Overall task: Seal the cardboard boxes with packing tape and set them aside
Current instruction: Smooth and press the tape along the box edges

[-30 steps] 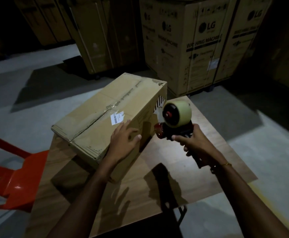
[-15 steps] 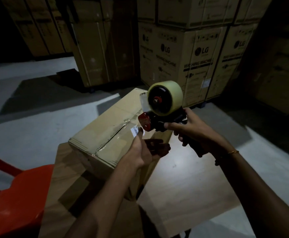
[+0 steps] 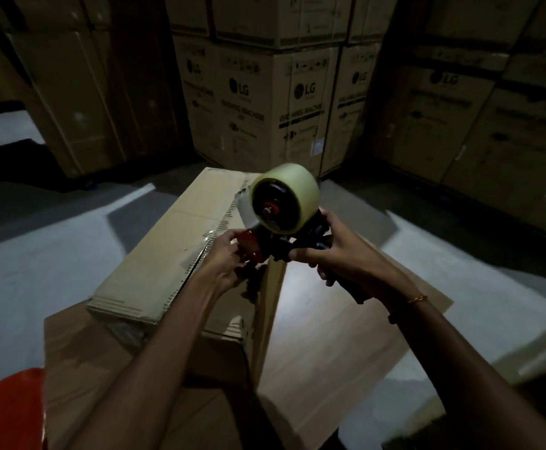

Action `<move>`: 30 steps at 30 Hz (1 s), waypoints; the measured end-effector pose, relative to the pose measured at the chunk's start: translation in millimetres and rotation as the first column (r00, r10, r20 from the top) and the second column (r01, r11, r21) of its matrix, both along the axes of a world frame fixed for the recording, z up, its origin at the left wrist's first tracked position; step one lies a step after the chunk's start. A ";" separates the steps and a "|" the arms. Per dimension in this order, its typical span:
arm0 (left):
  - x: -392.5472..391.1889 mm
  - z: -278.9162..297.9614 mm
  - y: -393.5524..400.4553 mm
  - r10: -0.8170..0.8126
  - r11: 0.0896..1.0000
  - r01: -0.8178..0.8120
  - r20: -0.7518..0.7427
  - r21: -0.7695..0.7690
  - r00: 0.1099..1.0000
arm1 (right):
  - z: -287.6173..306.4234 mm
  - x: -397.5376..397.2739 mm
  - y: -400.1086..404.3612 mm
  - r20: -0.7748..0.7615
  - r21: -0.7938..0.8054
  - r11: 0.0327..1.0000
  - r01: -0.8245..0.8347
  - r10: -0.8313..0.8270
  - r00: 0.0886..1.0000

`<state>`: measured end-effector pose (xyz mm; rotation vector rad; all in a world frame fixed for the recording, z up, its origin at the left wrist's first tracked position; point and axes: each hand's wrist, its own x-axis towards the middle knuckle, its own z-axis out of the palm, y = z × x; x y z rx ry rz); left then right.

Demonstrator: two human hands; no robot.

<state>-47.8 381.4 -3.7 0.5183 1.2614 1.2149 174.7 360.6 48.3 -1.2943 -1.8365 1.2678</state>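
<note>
Since a moment ago your left hand (image 3: pixel 224 254) has come up off the cardboard box (image 3: pixel 180 251) and closed in on the front of the tape dispenser (image 3: pixel 278 228), where its fingers now pinch at the red nose; whether they hold the loose tape end you cannot tell in this dim light. Your right hand (image 3: pixel 336 251) still grips the black handle, fingers curled round it, with the pale tape roll (image 3: pixel 286 198) raised higher, above the box's near right edge. The box lies on the wooden table (image 3: pixel 330 336), its top seam running away from you, already glinting with tape. An orange chair (image 3: pixel 5 410) shows at the lower left, and stacked LG cartons (image 3: pixel 297 102) stand behind.
</note>
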 end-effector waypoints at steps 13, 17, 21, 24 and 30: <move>-33.8 1.7 11.0 -0.123 0.976 0.186 -0.416 0.114 0.901 | -24.3 -13.4 -19.6 0.031 0.080 0.992 0.093 -0.096 0.995; -76.0 -0.8 14.0 0.026 0.993 0.034 -0.508 0.109 0.861 | -22.9 -6.7 -20.6 0.081 0.118 0.992 0.037 -0.047 0.996; -88.3 -4.0 7.5 0.037 0.989 0.043 -0.524 0.139 0.851 | -26.4 -10.9 -17.1 0.103 0.105 0.994 0.010 -0.020 0.994; -91.9 -9.7 3.6 0.046 0.990 0.031 -0.520 0.138 0.853 | -29.3 -11.4 -13.7 0.109 0.093 0.996 -0.005 -0.006 0.994; -105.5 -19.1 -5.0 0.096 0.989 -0.030 -0.492 0.142 0.865 | -34.5 -20.2 -16.5 0.067 0.045 0.998 -0.038 0.035 0.997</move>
